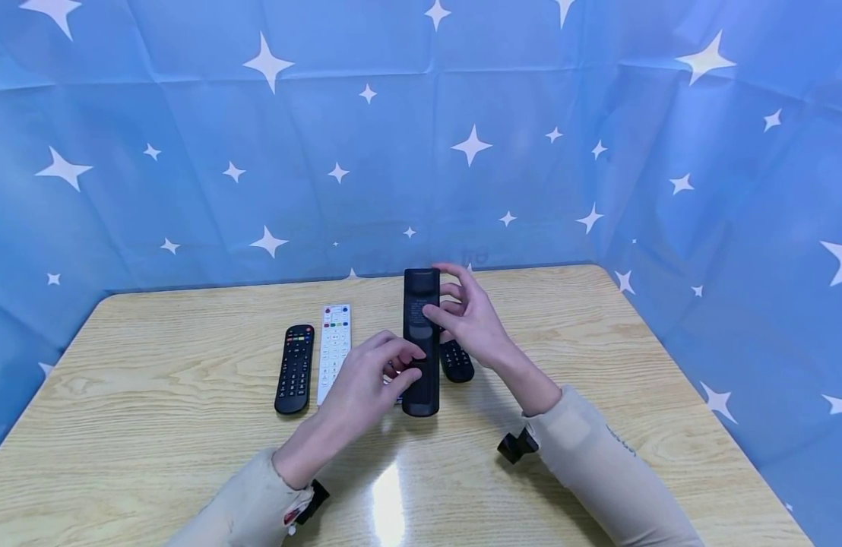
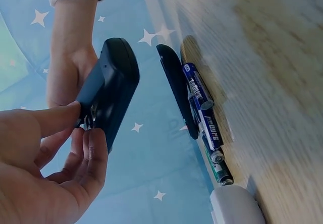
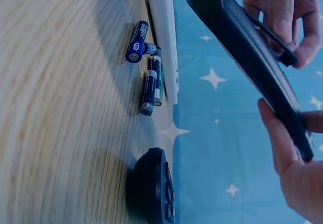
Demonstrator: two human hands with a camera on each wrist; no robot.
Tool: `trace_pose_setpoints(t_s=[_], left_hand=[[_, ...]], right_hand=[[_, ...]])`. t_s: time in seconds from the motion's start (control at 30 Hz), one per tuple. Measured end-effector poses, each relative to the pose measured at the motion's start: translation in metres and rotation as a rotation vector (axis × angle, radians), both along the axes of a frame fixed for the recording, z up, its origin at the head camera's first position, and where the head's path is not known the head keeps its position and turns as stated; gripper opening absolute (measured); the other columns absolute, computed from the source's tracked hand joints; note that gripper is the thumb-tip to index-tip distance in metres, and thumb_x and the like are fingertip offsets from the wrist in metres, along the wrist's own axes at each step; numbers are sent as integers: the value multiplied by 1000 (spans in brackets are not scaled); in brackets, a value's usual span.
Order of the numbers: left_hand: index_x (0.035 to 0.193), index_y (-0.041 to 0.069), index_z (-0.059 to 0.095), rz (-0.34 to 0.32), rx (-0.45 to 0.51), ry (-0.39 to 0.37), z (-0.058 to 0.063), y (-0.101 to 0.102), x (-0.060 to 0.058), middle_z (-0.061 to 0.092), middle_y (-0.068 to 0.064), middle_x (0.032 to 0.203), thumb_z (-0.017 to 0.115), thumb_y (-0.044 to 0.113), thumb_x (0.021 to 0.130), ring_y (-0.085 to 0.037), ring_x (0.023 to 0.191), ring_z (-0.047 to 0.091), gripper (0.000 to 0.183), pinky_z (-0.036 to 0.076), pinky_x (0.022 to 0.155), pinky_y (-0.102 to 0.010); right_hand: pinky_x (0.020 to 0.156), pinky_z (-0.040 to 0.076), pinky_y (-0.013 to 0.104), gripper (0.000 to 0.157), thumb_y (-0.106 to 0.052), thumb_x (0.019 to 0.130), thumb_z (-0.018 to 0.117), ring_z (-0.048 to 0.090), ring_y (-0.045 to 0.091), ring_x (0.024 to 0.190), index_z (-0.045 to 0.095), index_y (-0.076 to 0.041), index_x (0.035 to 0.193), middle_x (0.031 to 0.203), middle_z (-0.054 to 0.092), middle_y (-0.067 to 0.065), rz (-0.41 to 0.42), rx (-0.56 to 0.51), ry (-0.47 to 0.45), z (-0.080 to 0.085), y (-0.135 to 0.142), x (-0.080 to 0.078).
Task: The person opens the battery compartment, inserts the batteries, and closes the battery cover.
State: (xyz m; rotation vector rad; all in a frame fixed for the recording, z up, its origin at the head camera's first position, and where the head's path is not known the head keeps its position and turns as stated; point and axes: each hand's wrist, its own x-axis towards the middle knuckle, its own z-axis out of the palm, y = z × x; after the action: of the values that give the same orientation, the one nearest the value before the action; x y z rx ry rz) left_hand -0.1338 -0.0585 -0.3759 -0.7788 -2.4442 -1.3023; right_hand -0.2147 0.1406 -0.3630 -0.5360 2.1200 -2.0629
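Observation:
My right hand (image 1: 472, 319) grips a black remote control (image 1: 421, 395) by its far part, thumb on the back and fingers along the side. The remote is raised over the table, its back turned toward me. With thumb and fingertips, my left hand (image 1: 366, 380) pinches the black battery cover (image 3: 288, 57), which stands tilted away from the remote's back in the right wrist view. Small metal contacts show beside the left fingertips in the left wrist view. Below the remote, several batteries (image 3: 137, 42) with blue or green wrappers lie on the table, mostly hidden in the head view.
A black remote (image 1: 295, 372) and a white remote (image 1: 333, 342) lie side by side on the left of the wooden table (image 1: 154, 403). Another black remote (image 1: 457, 363) lies partly under my right hand. A blue star-patterned curtain (image 1: 394, 152) hangs behind the table.

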Motion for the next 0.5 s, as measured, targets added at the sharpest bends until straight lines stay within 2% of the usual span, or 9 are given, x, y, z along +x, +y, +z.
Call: trace_pose_setpoints(t_s=[0.27,0.5], left_hand=[[104,6,76,45,-35,5,-1,2,-1,64,1,92,82,0,86,-13,78,63,20,57,68,-24],[103,5,75,42,-29,8,-2,2,-2,63,0,90,82,-1,85,-12,77,63,21,57,66,-25]], right_hand=[[65,59,57,61,-3,100,66,70,30,92,40,-18,153,123,60,20,8,-5,4,0,-1,1],[67,59,60,61,-3,100,65,70,31,94,40,-19,153,123,60,21,15,-9,7,0,0,1]])
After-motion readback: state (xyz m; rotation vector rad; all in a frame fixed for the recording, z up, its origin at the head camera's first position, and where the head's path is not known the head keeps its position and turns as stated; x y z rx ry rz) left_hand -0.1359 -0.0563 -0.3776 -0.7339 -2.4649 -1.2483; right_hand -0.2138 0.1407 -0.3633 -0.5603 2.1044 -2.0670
